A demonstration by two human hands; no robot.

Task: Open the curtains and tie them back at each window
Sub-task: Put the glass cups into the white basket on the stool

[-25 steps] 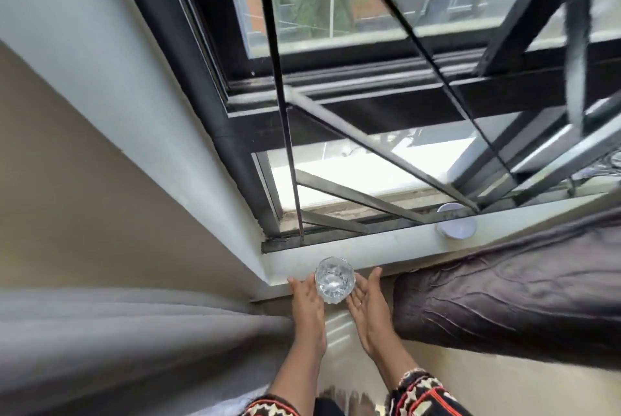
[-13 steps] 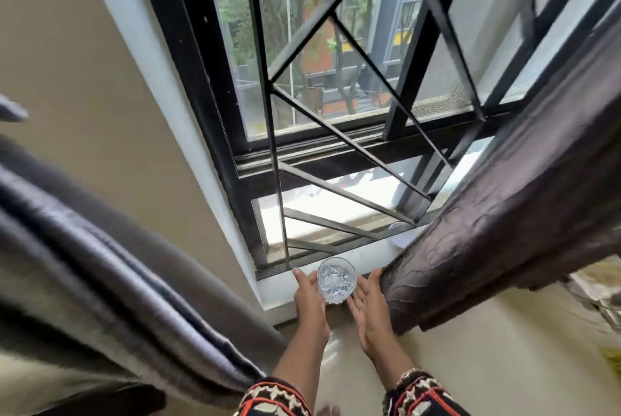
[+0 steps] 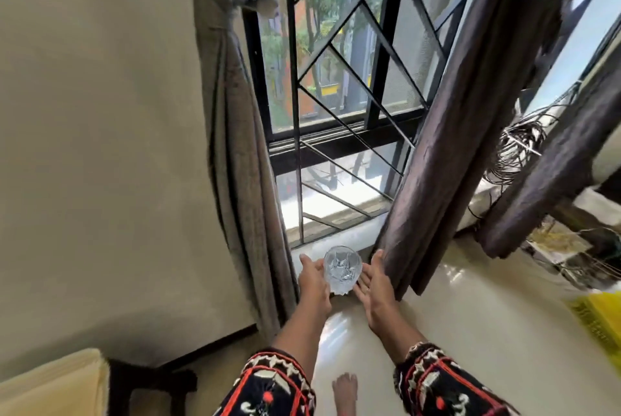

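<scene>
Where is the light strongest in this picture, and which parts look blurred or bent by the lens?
Head view: daylight is strongest on the outside ledge, nearly washed out; head view: the glossy floor shows glare below the glass; head view: the dark curtain is backlit and smeared by blur; head view: the wide lens makes the window bars and the grey curtain lean.

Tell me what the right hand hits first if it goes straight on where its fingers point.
Probably the dark curtain: the right hand points its fingers up toward the windowsill, right beside the curtain's hanging edge. Depth is unclear, so the sill could come first.
</scene>
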